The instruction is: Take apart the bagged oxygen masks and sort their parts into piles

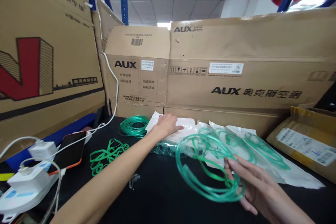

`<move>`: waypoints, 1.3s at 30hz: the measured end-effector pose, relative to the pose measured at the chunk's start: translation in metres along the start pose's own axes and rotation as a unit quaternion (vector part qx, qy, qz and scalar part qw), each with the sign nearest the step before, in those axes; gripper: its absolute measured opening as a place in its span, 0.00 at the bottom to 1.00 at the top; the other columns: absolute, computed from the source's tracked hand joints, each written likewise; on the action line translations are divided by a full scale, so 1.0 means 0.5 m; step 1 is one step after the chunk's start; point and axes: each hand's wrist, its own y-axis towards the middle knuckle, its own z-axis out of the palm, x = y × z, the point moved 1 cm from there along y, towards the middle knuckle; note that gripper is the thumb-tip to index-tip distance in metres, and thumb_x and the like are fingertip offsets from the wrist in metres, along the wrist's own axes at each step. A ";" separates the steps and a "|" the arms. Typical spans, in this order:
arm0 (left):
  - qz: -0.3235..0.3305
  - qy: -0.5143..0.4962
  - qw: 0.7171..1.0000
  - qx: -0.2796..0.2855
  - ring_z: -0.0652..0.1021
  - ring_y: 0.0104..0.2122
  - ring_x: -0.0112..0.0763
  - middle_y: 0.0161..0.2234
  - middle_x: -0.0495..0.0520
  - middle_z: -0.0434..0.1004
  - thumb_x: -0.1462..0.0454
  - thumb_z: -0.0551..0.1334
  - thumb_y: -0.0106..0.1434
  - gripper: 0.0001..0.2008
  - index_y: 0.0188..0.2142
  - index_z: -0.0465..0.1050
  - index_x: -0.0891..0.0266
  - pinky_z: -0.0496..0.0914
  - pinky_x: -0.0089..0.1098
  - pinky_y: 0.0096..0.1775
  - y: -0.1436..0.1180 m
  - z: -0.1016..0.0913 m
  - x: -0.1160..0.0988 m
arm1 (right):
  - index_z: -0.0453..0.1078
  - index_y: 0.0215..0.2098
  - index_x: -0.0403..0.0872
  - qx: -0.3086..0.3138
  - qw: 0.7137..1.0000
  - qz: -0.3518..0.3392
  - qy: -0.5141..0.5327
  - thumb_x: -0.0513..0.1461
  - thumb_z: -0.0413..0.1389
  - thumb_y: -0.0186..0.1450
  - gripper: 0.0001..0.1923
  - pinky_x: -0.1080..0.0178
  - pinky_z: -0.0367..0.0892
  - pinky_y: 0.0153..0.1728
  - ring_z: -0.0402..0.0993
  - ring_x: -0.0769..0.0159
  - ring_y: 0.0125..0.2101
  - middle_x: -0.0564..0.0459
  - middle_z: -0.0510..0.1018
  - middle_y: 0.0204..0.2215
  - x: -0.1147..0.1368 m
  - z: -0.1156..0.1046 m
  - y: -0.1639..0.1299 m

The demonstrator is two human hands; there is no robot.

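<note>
On the black bench, in front of a wall of AUX cartons, the person's right hand has its grip pinched on a loose coil of green tubing, held just above the bench near the front edge. The left hand is stretched out with its fingers flat and spread on a pile of clear plastic bags, gripping nothing. To my eye this is the bagging step, a coil in hand and a bag being picked; the next move would call for peeling a single bag off the pile and opening its mouth without letting the coil spring loose. Another green coil lies just left of the pile, a heap of green bands nearer, and a phone and chargers at far left. More bagged coils lie to the right. How many bags are in the pile I can't tell, and the right wrist is cut off by the frame.
</note>
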 end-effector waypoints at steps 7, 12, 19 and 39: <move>0.094 -0.114 0.987 -0.056 0.81 0.45 0.46 0.43 0.54 0.84 0.51 0.59 0.72 0.16 0.40 0.82 0.55 0.69 0.39 0.49 -0.235 -0.029 0.026 | 0.69 0.32 0.45 0.165 0.980 0.101 -0.039 0.58 0.62 0.64 0.25 0.74 0.56 0.12 0.67 0.76 0.14 0.57 0.72 0.26 -0.105 0.059 -0.003; 0.059 -0.161 0.985 0.003 0.79 0.49 0.41 0.47 0.49 0.81 0.52 0.63 0.70 0.11 0.46 0.80 0.50 0.68 0.37 0.53 -0.359 0.010 0.049 | 0.73 0.53 0.47 0.100 0.952 -0.005 -0.290 0.56 0.62 0.64 0.27 0.66 0.63 0.16 0.71 0.71 0.17 0.53 0.75 0.34 -0.117 0.046 0.022; 0.036 -0.160 0.986 0.035 0.76 0.53 0.35 0.52 0.46 0.78 0.54 0.64 0.70 0.13 0.52 0.76 0.48 0.67 0.35 0.56 -0.378 0.024 0.071 | 0.75 0.48 0.51 0.129 0.825 -0.222 -0.504 0.44 0.51 0.75 0.12 0.57 0.70 0.44 0.75 0.60 0.42 0.49 0.72 0.43 -0.085 0.081 0.029; -0.057 -0.292 0.914 0.275 0.70 0.28 0.30 0.27 0.48 0.71 0.43 0.54 0.70 0.27 0.37 0.79 0.62 0.63 0.29 0.31 -0.301 0.040 0.045 | 0.67 0.44 0.52 0.166 0.868 -0.264 -0.387 0.40 0.51 0.76 0.03 0.66 0.64 0.36 0.71 0.68 0.34 0.57 0.75 0.37 -0.145 0.099 0.048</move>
